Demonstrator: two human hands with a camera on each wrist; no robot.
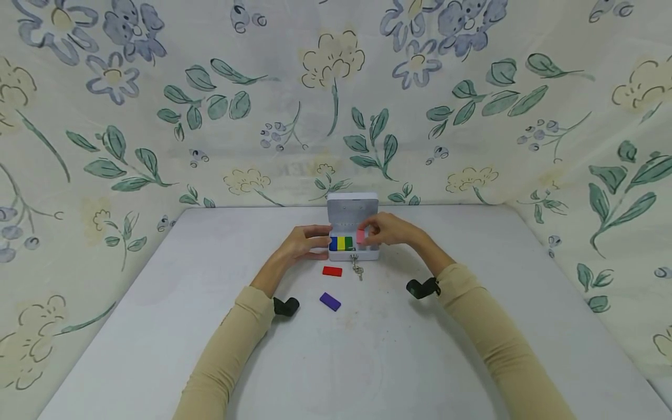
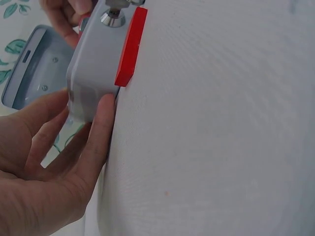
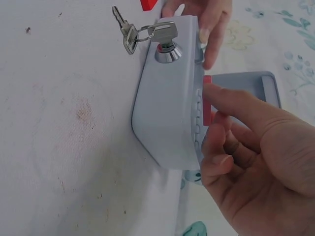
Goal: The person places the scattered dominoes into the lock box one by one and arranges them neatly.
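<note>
A small grey-white lockable cash box (image 1: 341, 256) stands with its lid (image 1: 353, 209) raised. Blue (image 1: 333, 244), yellow (image 1: 340, 243) and green (image 1: 349, 242) blocks sit side by side in its left part. My right hand (image 1: 387, 228) pinches a pinkish-red block (image 3: 206, 114) upright over the right part, thumb and fingers at its sides. At the box's left side my left hand (image 1: 303, 242) rests with extended, spread fingers; the fingertips (image 2: 105, 105) touch the wall near the front corner. One key sits in the front lock (image 3: 168, 52), with another key (image 3: 130, 39) hanging from its ring.
A red block (image 1: 332, 271) lies on the white table (image 1: 399, 361) just before the box. Nearer to me is a purple block (image 1: 330, 301). Black wrist cameras (image 1: 423, 288) stick out from both sleeves. Flower-patterned cloth (image 1: 294, 116) hangs behind the table.
</note>
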